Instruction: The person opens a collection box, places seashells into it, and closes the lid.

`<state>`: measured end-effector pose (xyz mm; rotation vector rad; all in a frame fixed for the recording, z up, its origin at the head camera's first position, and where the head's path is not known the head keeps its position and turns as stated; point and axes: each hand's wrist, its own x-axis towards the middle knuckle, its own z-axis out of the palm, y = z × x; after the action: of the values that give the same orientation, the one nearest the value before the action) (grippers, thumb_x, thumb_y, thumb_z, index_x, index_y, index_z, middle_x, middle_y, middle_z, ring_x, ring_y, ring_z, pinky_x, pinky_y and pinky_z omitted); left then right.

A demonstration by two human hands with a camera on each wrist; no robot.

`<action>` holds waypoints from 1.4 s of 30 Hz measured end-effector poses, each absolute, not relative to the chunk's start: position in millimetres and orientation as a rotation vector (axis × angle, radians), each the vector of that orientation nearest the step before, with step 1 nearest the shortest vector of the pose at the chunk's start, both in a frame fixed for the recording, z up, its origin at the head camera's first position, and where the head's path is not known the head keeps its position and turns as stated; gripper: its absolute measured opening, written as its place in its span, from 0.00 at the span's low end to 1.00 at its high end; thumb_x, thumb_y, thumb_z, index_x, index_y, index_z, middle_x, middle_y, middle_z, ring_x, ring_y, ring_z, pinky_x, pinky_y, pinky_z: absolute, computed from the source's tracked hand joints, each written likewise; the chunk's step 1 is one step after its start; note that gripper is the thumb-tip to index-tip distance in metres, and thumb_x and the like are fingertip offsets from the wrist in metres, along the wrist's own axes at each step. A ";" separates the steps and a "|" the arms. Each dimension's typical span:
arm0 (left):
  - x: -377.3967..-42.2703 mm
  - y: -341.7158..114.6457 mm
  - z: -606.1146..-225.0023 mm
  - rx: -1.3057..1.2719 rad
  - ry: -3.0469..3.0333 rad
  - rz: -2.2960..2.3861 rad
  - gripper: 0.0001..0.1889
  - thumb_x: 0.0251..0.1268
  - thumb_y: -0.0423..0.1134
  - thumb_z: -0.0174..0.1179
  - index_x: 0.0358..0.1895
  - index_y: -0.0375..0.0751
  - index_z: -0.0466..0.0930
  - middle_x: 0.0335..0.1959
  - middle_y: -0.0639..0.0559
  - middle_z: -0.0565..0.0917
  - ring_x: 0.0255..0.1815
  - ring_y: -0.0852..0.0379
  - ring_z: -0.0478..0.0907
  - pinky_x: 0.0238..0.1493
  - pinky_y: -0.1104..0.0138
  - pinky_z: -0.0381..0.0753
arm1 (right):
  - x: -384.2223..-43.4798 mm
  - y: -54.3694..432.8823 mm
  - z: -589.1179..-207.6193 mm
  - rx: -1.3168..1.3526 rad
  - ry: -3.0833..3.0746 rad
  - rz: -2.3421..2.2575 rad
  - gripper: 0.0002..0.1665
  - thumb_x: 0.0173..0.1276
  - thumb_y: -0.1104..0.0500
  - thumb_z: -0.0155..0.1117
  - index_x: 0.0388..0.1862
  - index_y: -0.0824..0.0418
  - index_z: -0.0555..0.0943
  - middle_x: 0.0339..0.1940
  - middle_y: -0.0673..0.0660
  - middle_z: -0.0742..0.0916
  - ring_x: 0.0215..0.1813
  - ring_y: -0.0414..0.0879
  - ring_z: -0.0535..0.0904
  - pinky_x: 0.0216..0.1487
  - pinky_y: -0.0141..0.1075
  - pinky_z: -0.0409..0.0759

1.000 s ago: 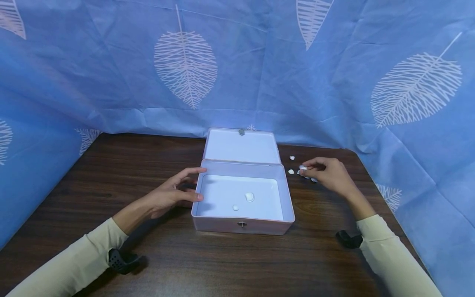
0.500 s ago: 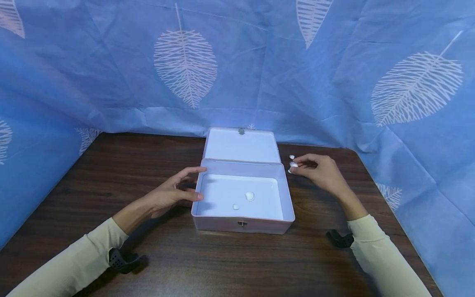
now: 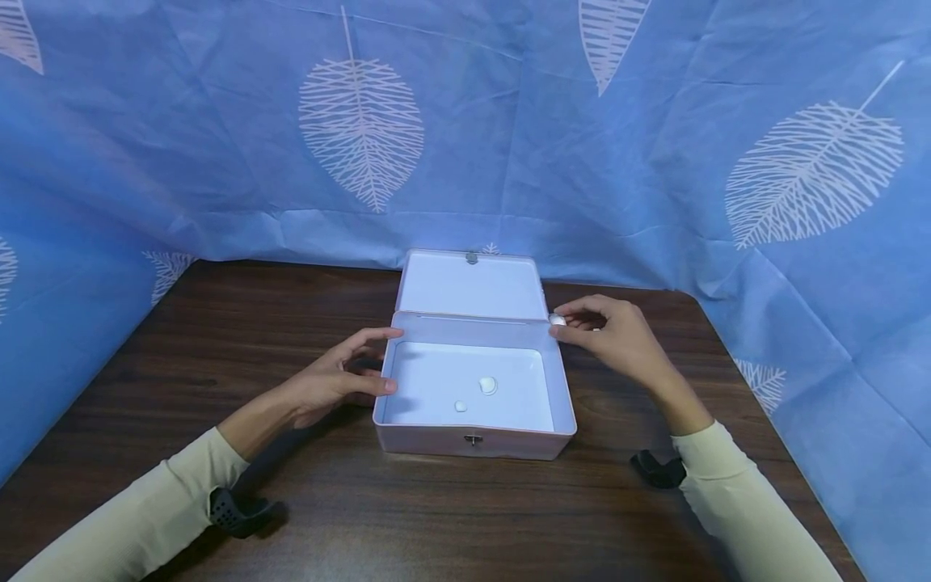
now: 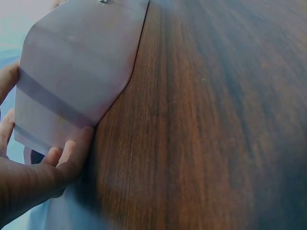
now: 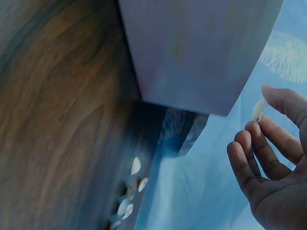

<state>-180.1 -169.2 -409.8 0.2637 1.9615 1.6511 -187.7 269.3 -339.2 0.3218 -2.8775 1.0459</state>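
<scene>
A: Hands first: the left hand [image 3: 336, 378] rests against the left wall of the open box [image 3: 474, 440], fingers loosely spread along the rim and curling round nothing. The right hand [image 3: 612, 335] pinches a small white shell [image 3: 557, 320] between thumb and fingertip, right at the box's far right corner.

B: And the shell sits just outside the rim there?

A: At the rim, above the bench [image 3: 218, 339]. Two shells [image 3: 488, 385] lie inside on the white floor. More loose shells [image 5: 130, 201] show on the bench in the right wrist view.

B: Best way to handle it?

A: Carry the shell well over the wall, lower it close to the floor, then part the fingertips, while the left hand steadies the box.
</scene>
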 end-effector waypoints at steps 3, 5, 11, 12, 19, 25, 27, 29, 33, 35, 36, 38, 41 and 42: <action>-180.0 -169.5 -410.2 0.270 1.963 1.652 0.47 0.73 0.42 0.78 0.90 0.62 0.62 0.87 0.37 0.56 0.84 0.32 0.60 0.75 0.46 0.81 | -185.9 260.3 -336.4 0.352 -2.879 1.041 0.22 0.77 0.45 0.80 0.61 0.55 0.93 0.52 0.57 0.93 0.52 0.49 0.88 0.51 0.31 0.85; -180.2 -169.6 -410.5 0.275 1.963 1.651 0.47 0.73 0.43 0.78 0.90 0.62 0.62 0.87 0.37 0.56 0.84 0.32 0.60 0.75 0.46 0.81 | -185.5 254.1 -335.6 0.375 -2.876 1.041 0.21 0.77 0.46 0.80 0.61 0.55 0.93 0.52 0.56 0.93 0.53 0.49 0.88 0.52 0.31 0.85; -180.2 -170.6 -411.9 0.284 1.960 1.652 0.47 0.74 0.43 0.78 0.90 0.62 0.62 0.88 0.37 0.55 0.85 0.33 0.59 0.76 0.45 0.80 | -188.0 236.1 -337.9 0.478 -2.860 1.039 0.18 0.75 0.51 0.82 0.59 0.56 0.94 0.50 0.55 0.93 0.51 0.48 0.86 0.52 0.34 0.85; -180.1 -170.8 -412.0 0.286 1.959 1.653 0.47 0.74 0.43 0.77 0.90 0.62 0.62 0.88 0.38 0.55 0.86 0.33 0.58 0.76 0.45 0.80 | -188.3 233.4 -338.6 0.493 -2.862 1.039 0.18 0.75 0.52 0.82 0.59 0.56 0.94 0.50 0.55 0.93 0.50 0.48 0.86 0.53 0.35 0.85; -179.5 -169.9 -411.0 0.302 1.965 1.655 0.46 0.74 0.43 0.77 0.90 0.60 0.62 0.88 0.37 0.55 0.86 0.33 0.58 0.76 0.45 0.81 | -189.3 216.2 -343.7 0.562 -2.881 1.088 0.18 0.72 0.52 0.84 0.58 0.56 0.94 0.51 0.54 0.93 0.52 0.48 0.87 0.59 0.50 0.88; -179.8 -170.6 -409.8 0.307 1.966 1.652 0.46 0.74 0.42 0.77 0.90 0.60 0.62 0.88 0.37 0.55 0.87 0.33 0.57 0.76 0.45 0.80 | -190.5 203.7 -348.0 0.625 -2.900 1.093 0.20 0.72 0.51 0.84 0.58 0.57 0.94 0.52 0.54 0.94 0.52 0.47 0.89 0.60 0.49 0.88; -180.2 -170.6 -409.5 0.314 1.967 1.651 0.46 0.74 0.42 0.77 0.90 0.60 0.62 0.88 0.37 0.55 0.87 0.33 0.56 0.76 0.45 0.79 | -190.7 201.3 -349.7 0.637 -2.910 1.099 0.21 0.72 0.51 0.84 0.59 0.58 0.94 0.53 0.55 0.94 0.53 0.47 0.89 0.60 0.48 0.88; -180.6 -170.6 -409.2 0.324 1.969 1.648 0.46 0.74 0.42 0.77 0.90 0.59 0.62 0.89 0.37 0.54 0.87 0.33 0.55 0.76 0.45 0.78 | -190.2 199.6 -351.0 0.646 -2.921 1.105 0.22 0.72 0.51 0.84 0.60 0.59 0.93 0.54 0.57 0.94 0.54 0.48 0.89 0.61 0.49 0.88; -181.5 -170.6 -409.3 0.338 1.973 1.642 0.46 0.74 0.42 0.77 0.90 0.59 0.62 0.89 0.37 0.54 0.87 0.33 0.54 0.77 0.44 0.77 | -188.7 200.3 -352.8 0.646 -2.928 1.119 0.23 0.73 0.51 0.83 0.61 0.61 0.93 0.57 0.60 0.94 0.56 0.50 0.89 0.63 0.53 0.89; -181.6 -170.7 -409.5 0.341 1.975 1.638 0.46 0.74 0.42 0.77 0.90 0.58 0.61 0.89 0.38 0.54 0.87 0.34 0.54 0.76 0.44 0.77 | -188.1 203.0 -352.7 0.640 -2.926 1.122 0.23 0.73 0.51 0.83 0.61 0.61 0.93 0.58 0.60 0.94 0.56 0.51 0.89 0.64 0.54 0.89; -181.7 -170.8 -409.6 0.342 1.975 1.636 0.46 0.74 0.42 0.77 0.90 0.58 0.61 0.89 0.38 0.54 0.87 0.34 0.55 0.76 0.44 0.77 | -187.7 205.2 -352.6 0.636 -2.922 1.119 0.23 0.73 0.51 0.83 0.61 0.61 0.93 0.58 0.60 0.94 0.57 0.51 0.89 0.64 0.54 0.89; -181.7 -171.0 -409.9 0.344 1.977 1.633 0.47 0.74 0.42 0.78 0.90 0.58 0.61 0.88 0.38 0.55 0.87 0.34 0.55 0.76 0.45 0.77 | -186.9 210.4 -352.0 0.634 -2.907 1.110 0.22 0.74 0.52 0.82 0.61 0.61 0.93 0.58 0.60 0.94 0.57 0.52 0.90 0.63 0.54 0.89; -182.2 -171.5 -410.2 0.351 1.980 1.631 0.47 0.74 0.42 0.78 0.90 0.58 0.62 0.88 0.38 0.55 0.86 0.34 0.56 0.76 0.46 0.78 | -186.1 219.0 -350.1 0.607 -2.888 1.094 0.22 0.74 0.52 0.82 0.61 0.61 0.93 0.56 0.59 0.94 0.56 0.51 0.89 0.60 0.50 0.89; -182.3 -171.7 -410.4 0.354 1.980 1.631 0.46 0.74 0.42 0.78 0.90 0.59 0.62 0.88 0.39 0.55 0.86 0.34 0.56 0.76 0.46 0.78 | -185.7 222.3 -349.5 0.596 -2.880 1.091 0.21 0.74 0.52 0.82 0.61 0.61 0.93 0.55 0.58 0.94 0.55 0.50 0.89 0.59 0.48 0.89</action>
<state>-182.3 -171.7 -410.4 0.3544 1.9805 1.6313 -185.7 222.3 -349.5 0.5964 -2.8799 1.0905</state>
